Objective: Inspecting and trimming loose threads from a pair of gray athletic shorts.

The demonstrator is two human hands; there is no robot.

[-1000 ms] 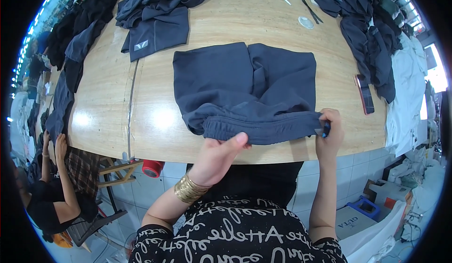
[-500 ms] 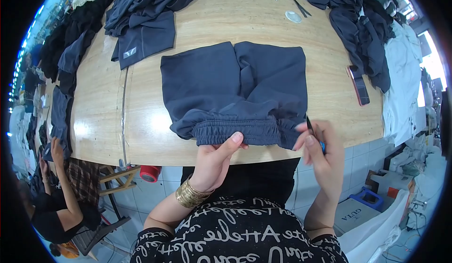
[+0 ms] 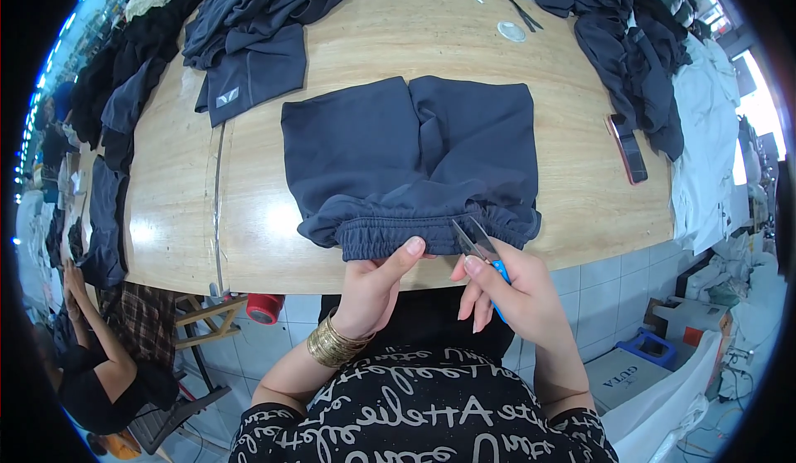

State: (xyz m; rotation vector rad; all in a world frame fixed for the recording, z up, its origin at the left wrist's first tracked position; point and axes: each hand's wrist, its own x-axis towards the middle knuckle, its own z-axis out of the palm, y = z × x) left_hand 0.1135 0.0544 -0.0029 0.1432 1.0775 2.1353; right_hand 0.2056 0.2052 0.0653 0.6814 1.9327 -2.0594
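Across swings the right hand (image 3: 524, 293), from beside the right edge of the dark blue garment (image 3: 352, 148) to just over its waistband (image 3: 381, 235), and the blue-handled snips (image 3: 501, 271) come round with it, blades now spread and aimed at the band! Left hand (image 3: 371, 289) stays planted at the garment's near edge. Its grip is closed, thumb on top of the gathered waistband, fingers tucked underneath. Right grip is wrapped round the snips, thumb pressed along the handle, outer fingers loosely curled; whether the blade tips touch cloth, I can't tell.

And the garment itself? Flat on the desk (image 3: 593, 202), waistband toward the person, legs pointing away. A phone (image 3: 630, 152) lies to the garment's right, and a folded dark piece (image 3: 274, 65) sits beyond its upper left.

Handling, then: it looks light and soft, limp through the legs, springier where the elastic bunches the band. Not fragile, I'd judge, though loose folds could slide under a blade. Best hold is that thick elastic band, pinched close to the snips; the thin leg panels would just crumple.
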